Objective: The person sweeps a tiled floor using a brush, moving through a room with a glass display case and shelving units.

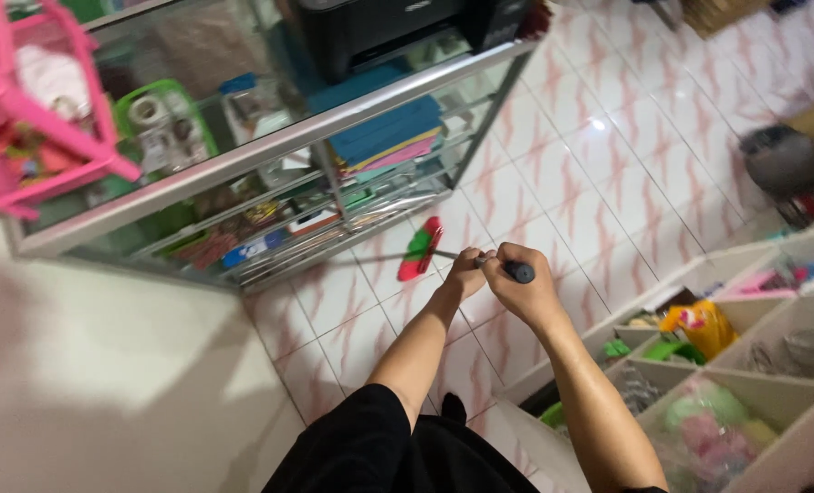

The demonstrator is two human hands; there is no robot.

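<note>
Broom (421, 248) gripped by both hands, head on tiled floor (553, 173).
Right hand (516, 285) closed around the handle's top end; left hand (466, 272) closed just below, beside glass cabinet (270, 155).

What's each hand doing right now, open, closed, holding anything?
Left hand: closed around the broom handle, lower down.
Right hand: closed around the handle's dark top end; the red and green broom head is near the floor.
</note>
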